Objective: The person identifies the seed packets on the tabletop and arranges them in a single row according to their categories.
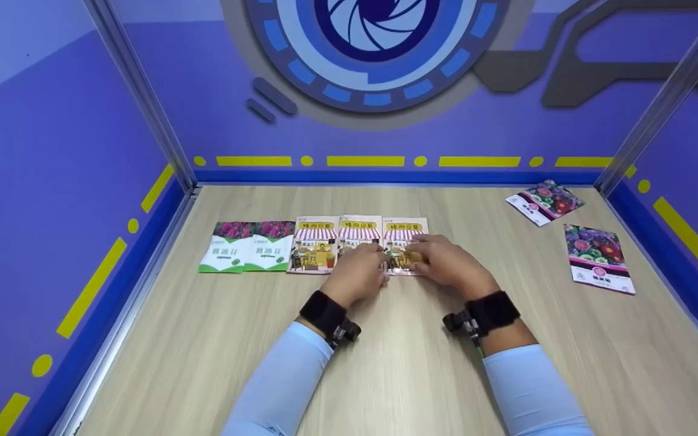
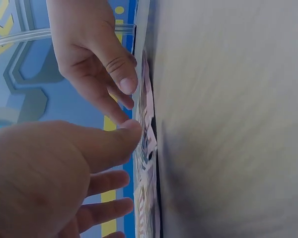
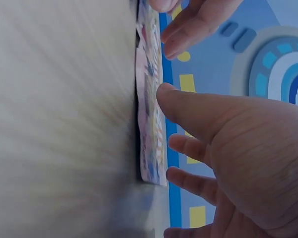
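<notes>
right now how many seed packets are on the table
7. Two green packets at the row's left, three shopfront packets beside them under both hands, two dark flower packets apart at the right. None seems hidden.

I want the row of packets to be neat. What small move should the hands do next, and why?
Probably lift both hands off the third shop-front packet and reach for a loose flower packet at the right. The third packet already lies flat in line with its two twins, while two flower packets lie apart, unaligned.

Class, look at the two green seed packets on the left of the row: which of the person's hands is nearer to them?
Left. The left hand rests on the shop-front packets beside the green packets; the right hand lies farther right.
</notes>
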{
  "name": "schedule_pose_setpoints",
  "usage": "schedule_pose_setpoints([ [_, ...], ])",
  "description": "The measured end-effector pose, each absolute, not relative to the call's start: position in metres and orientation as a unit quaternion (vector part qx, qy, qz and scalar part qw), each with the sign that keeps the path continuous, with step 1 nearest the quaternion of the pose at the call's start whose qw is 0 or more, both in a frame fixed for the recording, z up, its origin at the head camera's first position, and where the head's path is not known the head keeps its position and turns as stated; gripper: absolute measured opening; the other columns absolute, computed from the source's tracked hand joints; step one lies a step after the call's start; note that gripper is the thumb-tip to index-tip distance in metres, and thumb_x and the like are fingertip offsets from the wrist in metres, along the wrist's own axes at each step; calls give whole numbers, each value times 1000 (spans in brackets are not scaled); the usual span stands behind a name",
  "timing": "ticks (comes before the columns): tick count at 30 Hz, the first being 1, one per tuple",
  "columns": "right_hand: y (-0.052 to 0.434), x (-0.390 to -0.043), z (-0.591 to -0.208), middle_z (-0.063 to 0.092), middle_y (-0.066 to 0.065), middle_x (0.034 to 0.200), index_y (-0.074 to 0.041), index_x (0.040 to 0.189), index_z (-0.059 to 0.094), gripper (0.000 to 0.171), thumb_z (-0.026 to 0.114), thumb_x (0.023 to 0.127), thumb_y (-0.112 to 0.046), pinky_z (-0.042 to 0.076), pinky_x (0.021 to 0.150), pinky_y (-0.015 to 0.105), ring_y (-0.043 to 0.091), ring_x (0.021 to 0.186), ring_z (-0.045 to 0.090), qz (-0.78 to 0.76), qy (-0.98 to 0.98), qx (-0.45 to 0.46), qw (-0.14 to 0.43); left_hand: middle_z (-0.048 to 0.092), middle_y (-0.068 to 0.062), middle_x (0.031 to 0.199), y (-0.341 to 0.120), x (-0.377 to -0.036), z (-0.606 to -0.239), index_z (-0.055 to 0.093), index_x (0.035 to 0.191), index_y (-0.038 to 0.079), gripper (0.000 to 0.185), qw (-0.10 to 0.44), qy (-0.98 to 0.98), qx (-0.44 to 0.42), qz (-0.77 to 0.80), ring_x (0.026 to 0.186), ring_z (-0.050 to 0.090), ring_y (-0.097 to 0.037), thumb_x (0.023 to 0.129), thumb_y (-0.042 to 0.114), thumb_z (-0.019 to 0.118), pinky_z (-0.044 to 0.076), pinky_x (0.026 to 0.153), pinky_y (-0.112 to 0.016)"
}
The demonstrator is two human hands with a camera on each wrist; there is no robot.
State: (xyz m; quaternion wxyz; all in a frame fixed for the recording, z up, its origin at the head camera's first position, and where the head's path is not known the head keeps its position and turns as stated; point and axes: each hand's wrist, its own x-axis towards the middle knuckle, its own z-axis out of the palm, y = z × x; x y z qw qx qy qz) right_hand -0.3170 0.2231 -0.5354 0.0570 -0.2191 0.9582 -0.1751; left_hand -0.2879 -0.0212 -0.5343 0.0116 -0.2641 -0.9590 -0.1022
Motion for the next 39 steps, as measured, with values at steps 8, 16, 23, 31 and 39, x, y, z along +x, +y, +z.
schedule_pose_setpoints([
  [8,284,-333,-534,43,29,171,-6,162,54,59,66,111,-32,31,134,68,53,161,38,-202,972,-104,63,71,-5,142,-6,-280,-532,77,135,16,36,13,-949,-301,-89,131,69,-28,106,36,74,57,115,-47],
  [16,362,-352,-535,25,42,173,8,166,37,70,55,114,-36,23,134,73,61,162,24,-155,982,-59,86,69,-4,147,7,-270,-534,76,137,19,39,9,-943,-326,-70,135,68,-26,104,40,76,57,117,-43],
  [23,401,-367,-538,9,43,176,6,171,23,84,50,115,-50,14,129,84,64,164,8,-139,983,2,118,68,-4,150,13,-261,-533,78,132,18,40,3,-938,-339,-66,140,65,-25,100,42,81,55,120,-43],
  [31,419,-372,-535,6,47,174,9,171,18,103,47,110,-69,13,126,87,67,162,8,-125,981,16,150,66,-5,154,17,-257,-533,77,132,17,51,11,-937,-345,-59,142,64,-26,89,38,92,53,121,-42],
  [39,413,-371,-538,22,49,168,12,168,24,95,51,113,-60,25,126,84,68,156,26,-124,983,19,135,65,-3,157,22,-254,-536,77,132,18,48,9,-939,-342,-47,144,63,-23,90,36,91,55,120,-44],
])
